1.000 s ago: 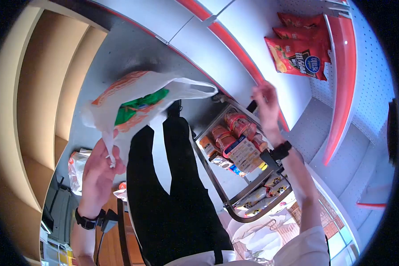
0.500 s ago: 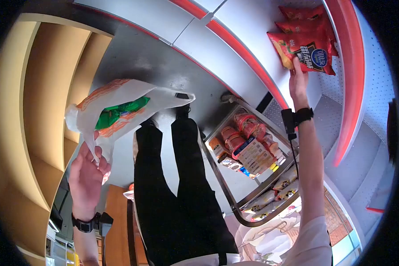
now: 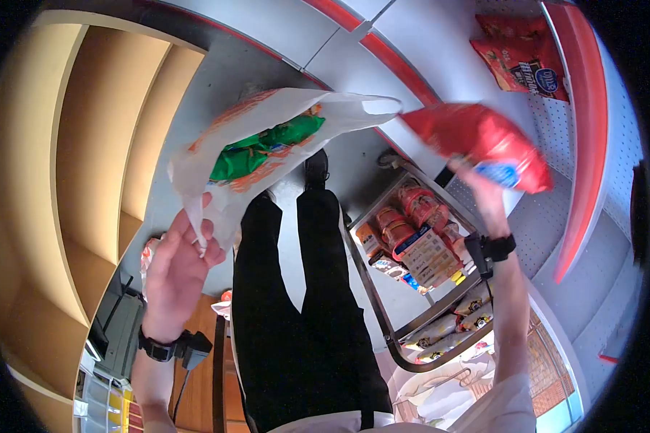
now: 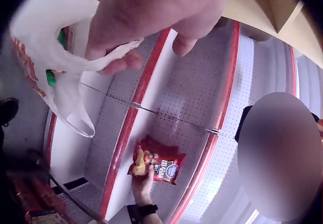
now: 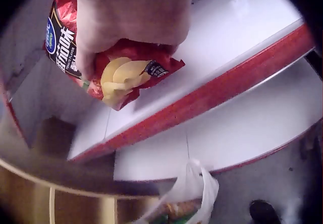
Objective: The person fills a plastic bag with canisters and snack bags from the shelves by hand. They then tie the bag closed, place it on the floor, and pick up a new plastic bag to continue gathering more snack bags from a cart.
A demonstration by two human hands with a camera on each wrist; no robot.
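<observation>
My left hand (image 3: 180, 270) grips one handle of a white plastic bag (image 3: 217, 148) with orange print. The bag's mouth gapes, and green packets (image 3: 267, 148) show inside. In the left wrist view my fingers pinch the twisted handle (image 4: 113, 57). At the right, my right hand (image 3: 484, 198) holds a red bag of potato chips (image 3: 477, 137), off the shelf and blurred by motion. The right wrist view shows chips pictured on the chip bag (image 5: 123, 78), with my hand over its upper part. More red chip bags (image 3: 520, 61) stand on the shelf behind it.
A metal-framed cart (image 3: 372, 289) holds red-lidded tubs (image 3: 419, 206) and boxes, with several packets on its lower level. Red-edged shelves (image 3: 585, 166) run along the right, wooden shelves (image 3: 72, 159) along the left. A shoe (image 3: 315, 169) is on the grey floor.
My right hand reached the red chip bags, took the front one and drew it off the shelf, down toward the plastic bag. The left hand still holds the plastic bag, now shifted right.
</observation>
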